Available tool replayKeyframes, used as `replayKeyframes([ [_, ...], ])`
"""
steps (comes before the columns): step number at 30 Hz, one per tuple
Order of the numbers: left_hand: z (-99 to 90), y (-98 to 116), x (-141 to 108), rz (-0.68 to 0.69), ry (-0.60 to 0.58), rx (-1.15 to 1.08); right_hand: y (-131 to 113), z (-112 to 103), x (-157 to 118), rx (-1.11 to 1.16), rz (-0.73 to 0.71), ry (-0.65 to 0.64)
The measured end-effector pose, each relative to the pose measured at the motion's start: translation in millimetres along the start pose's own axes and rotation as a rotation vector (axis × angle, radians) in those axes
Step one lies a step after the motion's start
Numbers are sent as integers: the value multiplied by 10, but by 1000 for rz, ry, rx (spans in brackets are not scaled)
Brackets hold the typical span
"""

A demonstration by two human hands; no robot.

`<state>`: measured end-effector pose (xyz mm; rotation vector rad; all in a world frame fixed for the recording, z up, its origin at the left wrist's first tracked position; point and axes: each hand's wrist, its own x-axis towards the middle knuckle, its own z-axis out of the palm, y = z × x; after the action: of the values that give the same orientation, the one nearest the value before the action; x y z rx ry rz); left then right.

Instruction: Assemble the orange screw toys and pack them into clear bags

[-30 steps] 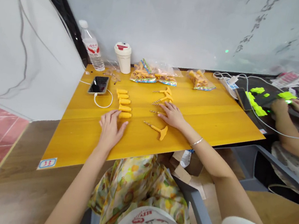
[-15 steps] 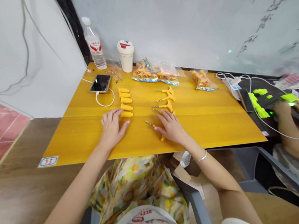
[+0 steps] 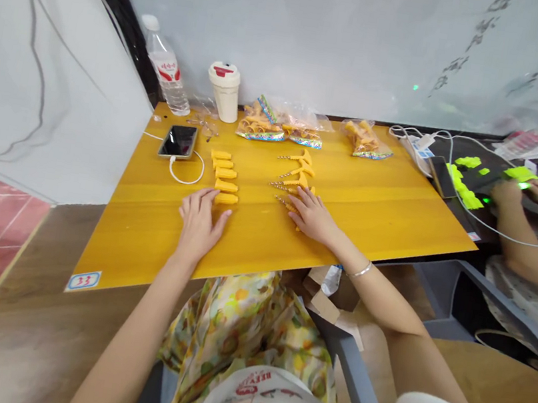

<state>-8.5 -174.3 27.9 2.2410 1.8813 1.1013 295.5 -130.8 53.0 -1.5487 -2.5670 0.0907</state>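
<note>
My left hand (image 3: 199, 225) rests at the near end of a column of several yellow plastic sleeves (image 3: 225, 173). Its fingers are apart and hold nothing; the fingertips lie beside or against the nearest sleeve (image 3: 226, 199). To the right is a column of several corkscrews (image 3: 297, 181) with yellow T-shaped handles and metal spirals pointing left. My right hand (image 3: 315, 219), fingers spread, lies over the near end of that column. Beneath its fingers and thumb is the nearest corkscrew (image 3: 281, 199), partly hidden and tilted; another handle shows just past the fingertips.
Along the back stand a water bottle (image 3: 166, 68), a white cup (image 3: 224, 92) and clear bags of yellow parts (image 3: 261, 123), (image 3: 366, 140). A phone (image 3: 178, 141) with a white cable lies left. At right, another person's hands (image 3: 507, 195) are among bright green pieces (image 3: 465, 190).
The nearest corkscrew has shifted away from me, closer to the others, and turned, with my right hand over it. My left hand stays by the sleeves. The view has shifted slightly.
</note>
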Motion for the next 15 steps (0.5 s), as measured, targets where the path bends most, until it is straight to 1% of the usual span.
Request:
replayKeyframes([
  [2, 2, -1, -1, 0, -3, 2, 16, -1, 23, 15, -18, -3],
  [4, -2, 1, 1, -5, -3, -1, 25, -4, 17, 49, -46, 21],
  [6, -8, 2, 6, -15, 8, -11, 28, -11, -33, 105, -69, 102],
  [8, -11, -3, 12, -30, 34, -23, 15, -14, -135, 180, -64, 231],
  [10, -8, -17, 20, -43, 56, -35, -15, 1, -275, 262, -14, 382],
  [12, 4, -35, 29, -40, 46, -40, -64, 41, -419, 319, 70, 516],
  [13, 12, -44, 33, -36, 29, -38, -96, 67, -480, 325, 106, 551],
  [15, 27, -55, 41, -33, -18, -21, -175, 120, -566, 279, 146, 541],
])
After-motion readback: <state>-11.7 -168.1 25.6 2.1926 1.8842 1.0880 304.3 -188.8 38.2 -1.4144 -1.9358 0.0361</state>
